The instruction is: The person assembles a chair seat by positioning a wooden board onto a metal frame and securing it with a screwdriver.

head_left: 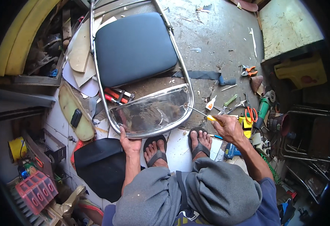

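Observation:
A folding chair lies on the floor in front of me, its black padded seat (135, 51) farther off and its bent chrome frame (180, 69) curving towards my feet. Across the near end of the frame sits a scuffed, shiny backrest panel (150, 112). My left hand (131, 143) grips the frame's near left edge, thumb on top. In my right hand (229, 129) is a screwdriver (210, 118) with a yellow handle, closed in the fingers. Its tip meets the panel's right corner, beside the frame tube. Whether a screw sits under the tip is too small to tell.
A black cover (99, 160) lies left of my feet, near a worn foam pad (74, 116). To the right are a glue bottle (211, 103), orange-handled pliers (250, 71) and a green angle grinder (263, 110). A pale cabinet (291, 28) stands far right.

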Motion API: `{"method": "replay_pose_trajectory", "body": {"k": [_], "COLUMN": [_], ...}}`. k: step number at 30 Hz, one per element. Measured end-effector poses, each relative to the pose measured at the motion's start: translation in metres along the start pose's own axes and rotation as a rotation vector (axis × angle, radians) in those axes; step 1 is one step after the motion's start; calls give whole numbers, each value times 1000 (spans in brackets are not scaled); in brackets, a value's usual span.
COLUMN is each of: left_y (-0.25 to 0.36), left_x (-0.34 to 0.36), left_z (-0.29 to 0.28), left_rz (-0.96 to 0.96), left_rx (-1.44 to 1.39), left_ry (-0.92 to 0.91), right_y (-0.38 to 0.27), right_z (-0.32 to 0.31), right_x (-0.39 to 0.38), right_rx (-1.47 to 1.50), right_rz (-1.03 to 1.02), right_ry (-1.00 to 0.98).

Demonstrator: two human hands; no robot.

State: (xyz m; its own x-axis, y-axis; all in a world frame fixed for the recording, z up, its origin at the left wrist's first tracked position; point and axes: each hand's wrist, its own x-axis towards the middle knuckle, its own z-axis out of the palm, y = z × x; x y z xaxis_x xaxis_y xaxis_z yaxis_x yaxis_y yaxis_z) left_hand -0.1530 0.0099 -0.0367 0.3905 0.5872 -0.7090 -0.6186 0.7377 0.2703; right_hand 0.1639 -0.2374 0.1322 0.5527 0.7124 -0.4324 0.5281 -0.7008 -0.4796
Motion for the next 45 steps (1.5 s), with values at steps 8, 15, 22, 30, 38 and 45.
{"method": "replay_pose_trajectory", "body": {"k": [8, 15, 22, 30, 38, 45], "left_y": [7, 10, 8, -4, 16, -2], "left_x": [10, 17, 9, 0, 18, 10], "left_z": [-12, -28, -12, 24, -43, -8], "left_rz": [9, 14, -22, 37, -4, 41], "left_rx": [19, 11, 49, 86, 88, 85], "left_ry": [4, -11, -64, 131, -53, 88], "right_y": [-7, 1, 17, 22, 37, 24], "right_z": [-8, -14, -54, -42, -31, -49], "right_x": [1, 16, 67, 42, 58, 92], "right_rx": [-22, 21, 786, 480, 879, -502], "right_rz": [-23, 56, 785, 512, 772, -490], "right_ry": [1, -82, -749, -667, -825, -376]}}
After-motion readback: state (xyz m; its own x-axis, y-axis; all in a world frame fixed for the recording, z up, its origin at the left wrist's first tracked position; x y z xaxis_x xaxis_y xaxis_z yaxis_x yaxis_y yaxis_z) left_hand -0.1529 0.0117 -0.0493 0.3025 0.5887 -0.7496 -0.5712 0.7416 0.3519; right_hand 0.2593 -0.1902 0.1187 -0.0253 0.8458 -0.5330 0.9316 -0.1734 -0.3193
